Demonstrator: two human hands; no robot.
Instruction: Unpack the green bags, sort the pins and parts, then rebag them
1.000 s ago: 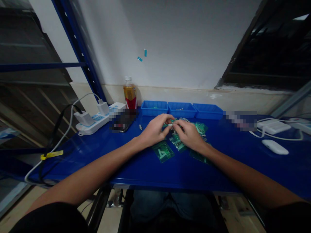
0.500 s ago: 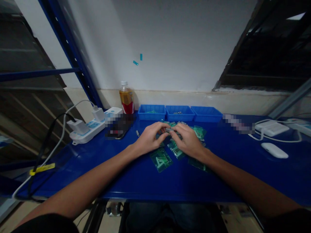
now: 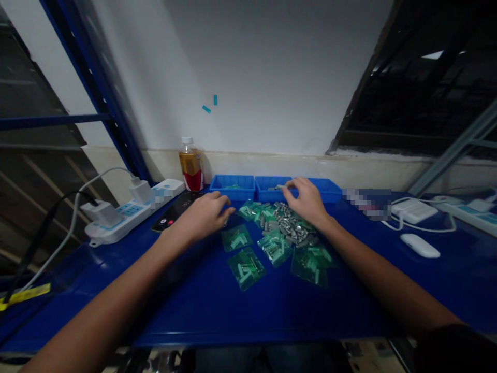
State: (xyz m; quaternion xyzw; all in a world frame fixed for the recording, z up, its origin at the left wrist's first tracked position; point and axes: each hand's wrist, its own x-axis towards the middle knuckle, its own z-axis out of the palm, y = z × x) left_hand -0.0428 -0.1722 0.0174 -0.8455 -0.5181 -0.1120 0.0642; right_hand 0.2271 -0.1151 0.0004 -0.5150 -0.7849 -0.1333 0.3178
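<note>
A pile of small grey metal parts lies on the blue table among several green plastic bags. My left hand rests palm down to the left of the pile, fingers curled and reaching toward the table near a phone; what its fingertips touch is hidden. My right hand reaches over the middle blue tray, thumb and forefinger pinched on a small grey part at the tray's rim.
Three blue trays line the back of the table. A drink bottle stands left of them. A white power strip with plugged chargers lies at the left. White devices and cables lie at the right.
Both hands were joined over the pile, working one small part. They have parted: the right hand has gone back to the middle tray, the left has swung left. The camera has tilted down.
</note>
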